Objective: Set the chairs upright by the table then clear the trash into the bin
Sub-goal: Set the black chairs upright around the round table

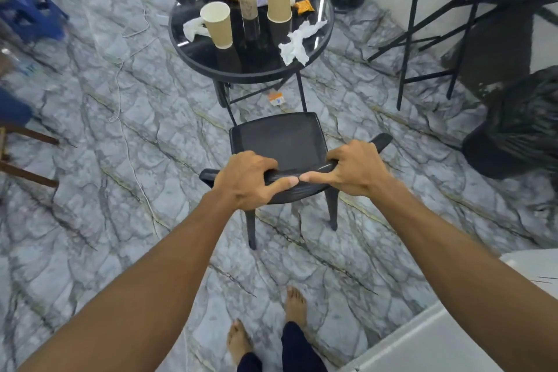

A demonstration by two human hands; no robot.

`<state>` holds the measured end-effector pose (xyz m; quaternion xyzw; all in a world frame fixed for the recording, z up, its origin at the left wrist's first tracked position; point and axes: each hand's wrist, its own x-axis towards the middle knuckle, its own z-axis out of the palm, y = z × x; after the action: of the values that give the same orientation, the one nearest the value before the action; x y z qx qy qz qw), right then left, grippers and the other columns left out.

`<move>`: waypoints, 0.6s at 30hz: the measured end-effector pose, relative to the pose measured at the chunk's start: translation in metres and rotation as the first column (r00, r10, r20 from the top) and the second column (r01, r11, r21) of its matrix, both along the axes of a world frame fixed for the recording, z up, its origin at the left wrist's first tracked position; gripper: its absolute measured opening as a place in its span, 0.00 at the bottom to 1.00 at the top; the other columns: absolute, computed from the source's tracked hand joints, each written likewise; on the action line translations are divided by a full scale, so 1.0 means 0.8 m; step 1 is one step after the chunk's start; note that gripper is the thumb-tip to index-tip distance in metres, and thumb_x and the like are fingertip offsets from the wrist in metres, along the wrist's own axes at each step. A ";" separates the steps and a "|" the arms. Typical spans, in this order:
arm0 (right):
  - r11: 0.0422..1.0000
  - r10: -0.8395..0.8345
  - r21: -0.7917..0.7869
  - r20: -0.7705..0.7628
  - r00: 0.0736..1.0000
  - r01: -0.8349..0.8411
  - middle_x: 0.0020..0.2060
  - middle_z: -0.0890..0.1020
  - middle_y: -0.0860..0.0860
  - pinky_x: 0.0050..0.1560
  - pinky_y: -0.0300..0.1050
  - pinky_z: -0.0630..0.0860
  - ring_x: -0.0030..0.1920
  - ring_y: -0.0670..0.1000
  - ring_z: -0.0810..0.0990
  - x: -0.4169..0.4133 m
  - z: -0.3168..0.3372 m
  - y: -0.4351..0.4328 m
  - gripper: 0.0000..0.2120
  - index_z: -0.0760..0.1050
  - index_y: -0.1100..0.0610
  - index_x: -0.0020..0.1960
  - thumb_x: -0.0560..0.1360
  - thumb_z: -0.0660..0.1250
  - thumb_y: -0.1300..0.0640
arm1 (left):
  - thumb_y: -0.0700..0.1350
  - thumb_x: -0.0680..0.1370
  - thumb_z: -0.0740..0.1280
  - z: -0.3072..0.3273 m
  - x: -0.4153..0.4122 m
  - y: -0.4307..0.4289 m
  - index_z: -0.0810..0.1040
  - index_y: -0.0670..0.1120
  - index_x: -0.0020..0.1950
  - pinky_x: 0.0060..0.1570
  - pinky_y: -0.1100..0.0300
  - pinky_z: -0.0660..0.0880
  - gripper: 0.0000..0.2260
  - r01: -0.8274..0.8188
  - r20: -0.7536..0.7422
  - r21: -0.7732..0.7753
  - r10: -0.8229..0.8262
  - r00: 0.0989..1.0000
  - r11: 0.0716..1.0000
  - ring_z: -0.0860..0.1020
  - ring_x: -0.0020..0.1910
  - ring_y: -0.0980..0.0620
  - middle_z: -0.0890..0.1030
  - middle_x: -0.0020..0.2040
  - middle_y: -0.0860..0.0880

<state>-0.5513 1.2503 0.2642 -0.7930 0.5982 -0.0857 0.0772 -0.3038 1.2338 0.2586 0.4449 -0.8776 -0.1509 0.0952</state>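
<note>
Left hand [246, 180] and right hand [351, 169] both clench the black plastic chair's [279, 139] backrest; beyond stands the littered round glass table [193, 48].

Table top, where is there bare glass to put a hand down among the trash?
On the table, the near rim is bare, bordered by the left cup, the vase and the big tissue. The far half is crowded: right cup, wrappers, more tissues. Both hands grip the chair.
</note>
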 end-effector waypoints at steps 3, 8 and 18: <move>1.000 0.006 -0.015 0.017 1.000 -0.006 0.18 0.65 0.51 0.28 0.47 0.61 0.23 0.56 0.68 0.001 0.001 -0.015 0.51 0.68 0.62 0.25 0.59 0.42 0.12 | 0.72 0.77 0.51 0.001 0.000 -0.011 0.65 0.48 0.29 0.31 0.54 0.59 0.31 0.005 0.013 -0.012 -0.005 1.000 1.000 0.65 0.25 0.53 0.65 0.24 0.52; 0.995 0.095 -0.039 0.015 0.995 -0.095 0.21 0.75 0.56 0.31 0.51 0.73 0.26 0.58 0.75 -0.009 0.009 -0.058 0.53 0.76 0.62 0.29 0.57 0.43 0.11 | 0.71 0.77 0.51 -0.003 -0.009 -0.002 0.70 0.48 0.30 0.29 0.52 0.66 0.31 -0.172 -0.040 -0.034 0.171 0.984 0.984 0.69 0.26 0.51 0.67 0.24 0.52; 0.987 0.126 -0.105 0.074 0.989 -0.118 0.24 0.78 0.49 0.32 0.45 0.72 0.27 0.54 0.77 -0.058 0.022 -0.089 0.46 0.78 0.55 0.32 0.61 0.48 0.13 | 0.72 0.77 0.49 0.013 -0.054 -0.032 0.64 0.49 0.29 0.32 0.53 0.63 0.30 -0.141 -0.027 -0.073 0.140 0.990 0.987 0.70 0.28 0.48 0.68 0.25 0.52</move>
<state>-0.5980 1.1788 0.2816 -0.8270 0.5398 -0.1423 0.0664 -0.3469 1.2084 0.2687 0.5001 -0.8480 -0.1157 0.1319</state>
